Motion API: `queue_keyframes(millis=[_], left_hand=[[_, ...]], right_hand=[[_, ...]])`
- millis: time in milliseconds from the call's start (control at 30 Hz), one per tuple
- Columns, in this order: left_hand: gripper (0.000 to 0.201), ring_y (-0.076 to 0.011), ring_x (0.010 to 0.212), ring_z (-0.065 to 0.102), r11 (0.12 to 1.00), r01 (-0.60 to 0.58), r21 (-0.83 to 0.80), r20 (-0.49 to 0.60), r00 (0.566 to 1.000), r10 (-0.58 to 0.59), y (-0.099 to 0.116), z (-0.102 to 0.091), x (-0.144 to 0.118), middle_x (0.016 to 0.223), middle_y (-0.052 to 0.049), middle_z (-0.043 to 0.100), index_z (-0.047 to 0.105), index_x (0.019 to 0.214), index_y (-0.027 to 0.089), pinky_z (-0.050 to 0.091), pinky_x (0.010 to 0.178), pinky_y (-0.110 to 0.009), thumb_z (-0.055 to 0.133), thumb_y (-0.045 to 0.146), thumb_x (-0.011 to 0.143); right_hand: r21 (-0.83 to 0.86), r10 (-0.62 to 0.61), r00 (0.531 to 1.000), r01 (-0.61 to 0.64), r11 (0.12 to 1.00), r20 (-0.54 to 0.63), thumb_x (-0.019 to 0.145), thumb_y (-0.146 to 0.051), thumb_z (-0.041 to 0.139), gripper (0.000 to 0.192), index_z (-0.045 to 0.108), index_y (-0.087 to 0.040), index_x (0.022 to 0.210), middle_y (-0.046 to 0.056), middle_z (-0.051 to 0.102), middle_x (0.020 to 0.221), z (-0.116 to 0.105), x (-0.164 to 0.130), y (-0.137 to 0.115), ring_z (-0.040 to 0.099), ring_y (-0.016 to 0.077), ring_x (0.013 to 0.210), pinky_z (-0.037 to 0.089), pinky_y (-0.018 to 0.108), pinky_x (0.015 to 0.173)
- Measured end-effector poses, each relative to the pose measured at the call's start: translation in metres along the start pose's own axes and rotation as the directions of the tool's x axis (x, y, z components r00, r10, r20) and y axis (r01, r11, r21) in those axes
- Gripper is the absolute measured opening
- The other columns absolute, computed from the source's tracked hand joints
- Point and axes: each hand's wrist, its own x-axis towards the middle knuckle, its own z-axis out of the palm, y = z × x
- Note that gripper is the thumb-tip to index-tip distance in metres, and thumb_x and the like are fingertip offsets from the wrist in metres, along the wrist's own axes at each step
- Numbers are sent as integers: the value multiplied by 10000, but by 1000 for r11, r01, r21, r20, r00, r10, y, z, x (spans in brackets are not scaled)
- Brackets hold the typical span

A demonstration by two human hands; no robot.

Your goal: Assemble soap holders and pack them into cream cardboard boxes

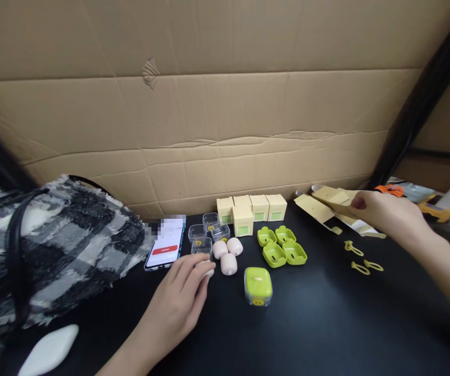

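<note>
Clutter on the black surface (327,324)

A checked bag (52,245) lies left beside a phone (165,245); small boxes (252,208) stand before cardboard (225,104).

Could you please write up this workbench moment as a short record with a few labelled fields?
surface: black table, cardboard wall behind
left hand: fingers curled on a pale pink piece
right hand: on flat yellow box blanks
centre: green case, four green trays, three pink pieces, clear cups, folded boxes
left side: phone, plaid bag
right side: yellow loops
</note>
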Motion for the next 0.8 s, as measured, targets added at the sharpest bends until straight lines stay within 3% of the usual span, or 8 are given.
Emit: queue_keyframes(millis=[133,267,333,400,467,533,667,800], left_hand=[[275,-195,874,607,989,-18,-146,-5,1000,18,12,-6,0,959,-87,629,500,1123,153,519,782,-308,458,6,894],[242,-163,761,624,875,172,-452,233,970,-71,25,-20,2,884,-24,651,476,1147,247,518,706,-274,470,140,929],[227,-150,753,612,681,371,-632,407,906,-115,32,-25,1,876,-10,654,477,1178,283,515,709,-270,475,264,952],[337,-168,852,615,377,506,-775,509,855,-102,39,-24,-1,1020,-45,666,459,1260,305,509,787,-318,484,416,942],[547,-220,1020,605,48,506,-861,501,861,-89,45,-14,-6,1244,-94,607,402,1351,324,475,885,-395,544,545,872],[723,-280,1124,583,-201,434,-878,461,880,-115,49,0,-12,1333,-117,557,376,1384,326,456,914,-437,645,599,771],[750,-350,1141,588,-477,421,-771,539,831,-138,54,18,-18,1308,-138,596,482,1321,269,492,844,-443,692,632,700],[617,-318,1131,608,-581,435,-688,630,755,-180,60,5,-6,1276,-122,642,566,1252,234,475,885,-414,657,597,762]], right_hand=[[57,-1,995,7,998,-101,880,-429,493,312,529,-231,641,50,596,591,-32,10,-31,528,168,424,279,268,393],[268,-77,984,119,956,-160,929,-350,491,136,547,-247,859,37,675,765,-60,2,-84,667,199,661,490,304,573],[351,-161,964,228,908,-212,935,-283,501,76,547,-250,886,22,695,802,-71,-11,-112,678,176,700,511,287,637],[410,-353,886,454,791,-301,927,-196,522,62,563,-228,895,19,717,797,-79,-28,-139,672,151,665,507,274,625],[435,-535,779,627,646,-327,949,-138,475,140,605,-189,945,34,747,842,-86,-45,-162,684,152,713,512,296,694],[437,-630,703,706,558,-330,977,-96,397,269,650,-187,954,7,768,877,-89,-58,-179,694,149,765,504,311,779],[455,-681,640,755,473,-355,1017,-39,178,562,703,-216,923,-67,771,861,-82,-75,-198,682,103,745,478,260,839],[526,-698,613,758,387,-369,1021,-28,171,574,714,-181,916,-56,763,821,-69,-83,-206,666,96,759,473,218,893]])
